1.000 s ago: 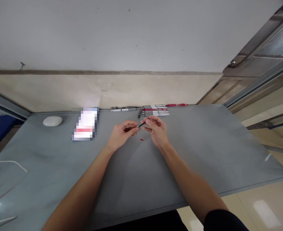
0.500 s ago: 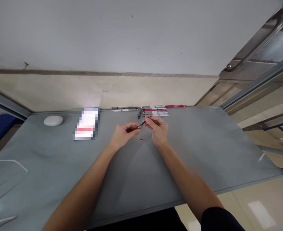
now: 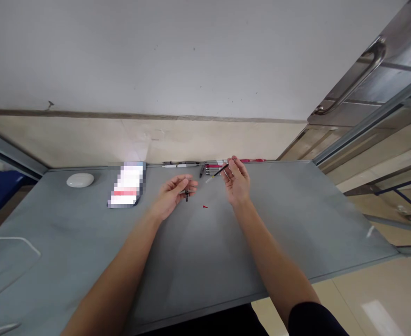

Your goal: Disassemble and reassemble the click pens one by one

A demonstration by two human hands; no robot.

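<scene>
Though blurred, my right hand (image 3: 238, 183) pinches a thin refill (image 3: 218, 174); my left hand's (image 3: 173, 193) fingers pinch a dark, unclear pen piece (image 3: 187, 194).

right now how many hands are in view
2, both the person's own. The left hand is over the grey table, pinching a small dark piece. The right hand is farther back, holding a thin pen refill.
</scene>
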